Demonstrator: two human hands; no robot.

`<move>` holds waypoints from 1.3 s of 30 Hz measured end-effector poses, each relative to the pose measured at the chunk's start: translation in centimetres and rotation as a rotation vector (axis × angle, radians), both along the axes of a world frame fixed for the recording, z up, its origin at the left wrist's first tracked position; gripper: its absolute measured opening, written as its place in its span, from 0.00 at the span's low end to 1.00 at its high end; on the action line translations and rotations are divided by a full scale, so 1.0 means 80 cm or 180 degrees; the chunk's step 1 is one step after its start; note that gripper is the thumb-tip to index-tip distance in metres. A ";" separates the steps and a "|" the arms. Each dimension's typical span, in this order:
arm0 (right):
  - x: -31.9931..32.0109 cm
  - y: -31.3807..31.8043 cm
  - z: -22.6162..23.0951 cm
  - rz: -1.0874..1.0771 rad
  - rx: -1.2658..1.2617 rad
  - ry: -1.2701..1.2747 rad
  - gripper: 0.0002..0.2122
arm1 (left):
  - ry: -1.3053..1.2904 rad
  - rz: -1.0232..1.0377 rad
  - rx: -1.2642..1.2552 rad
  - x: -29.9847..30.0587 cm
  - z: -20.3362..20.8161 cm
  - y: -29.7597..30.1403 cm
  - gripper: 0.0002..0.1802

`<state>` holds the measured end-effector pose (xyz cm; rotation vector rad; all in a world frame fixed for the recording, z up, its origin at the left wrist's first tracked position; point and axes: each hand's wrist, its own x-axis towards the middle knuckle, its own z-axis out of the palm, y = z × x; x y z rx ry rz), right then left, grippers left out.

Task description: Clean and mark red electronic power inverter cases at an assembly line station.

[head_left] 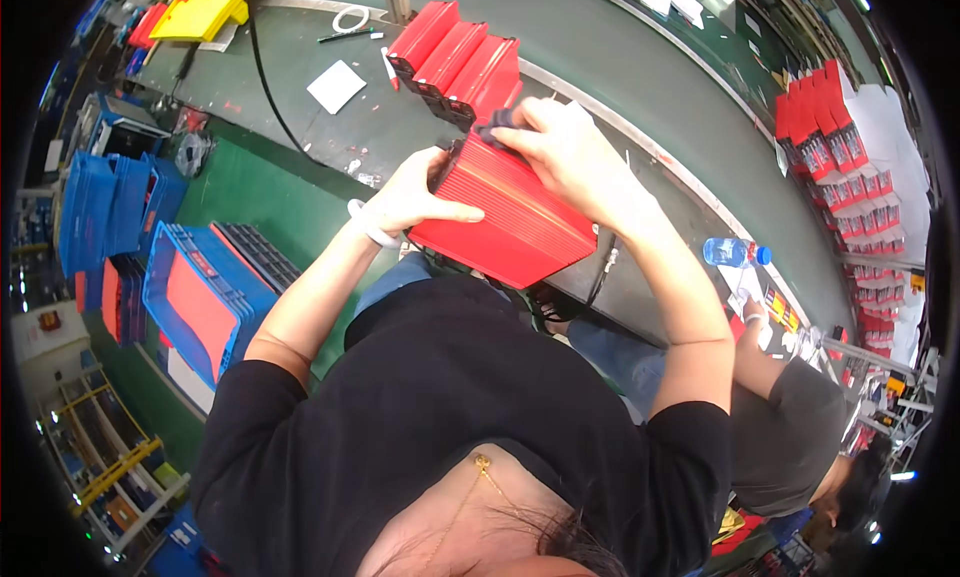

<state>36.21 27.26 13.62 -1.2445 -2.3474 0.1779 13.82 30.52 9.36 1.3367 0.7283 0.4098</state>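
A red box-shaped metal case point(510, 212) with fine ribs along its side is held tilted at the bench edge, close in front of me. My left hand point(412, 192) grips its left end, thumb across the ribbed face and fingers at the dark end. In my right hand point(560, 152) a bunched dark cloth point(497, 127) is pinched against the far upper edge of the case. Just beyond the cloth, several similar red cases point(465, 62) stand in a row on the bench; their dark ends face left.
Blue crates point(205, 297) stand at the left. A black cable point(262, 72) hangs over the bench point(300, 37), near a white paper point(336, 87). A water bottle point(737, 252) lies at the right, near another person's hand point(755, 312). Many red units point(830, 127) line the far right.
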 end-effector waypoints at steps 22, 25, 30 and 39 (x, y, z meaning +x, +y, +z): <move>0.085 -0.087 -0.083 -0.1743 -0.1331 0.3254 0.06 | -0.2048 0.1731 -0.2808 0.011 -0.031 0.031 0.31; 0.039 -0.067 -0.082 -0.1814 -0.0520 0.3361 0.07 | -0.2112 0.1706 -0.3107 0.022 -0.014 0.035 0.32; 0.021 -0.018 -0.060 -0.2432 0.0768 0.2615 0.05 | -0.1935 0.1718 -0.3023 0.029 -0.014 0.025 0.31; 0.019 0.007 -0.076 -0.2486 0.0812 0.0924 0.05 | -0.1968 0.2093 -0.2833 0.042 -0.032 0.025 0.27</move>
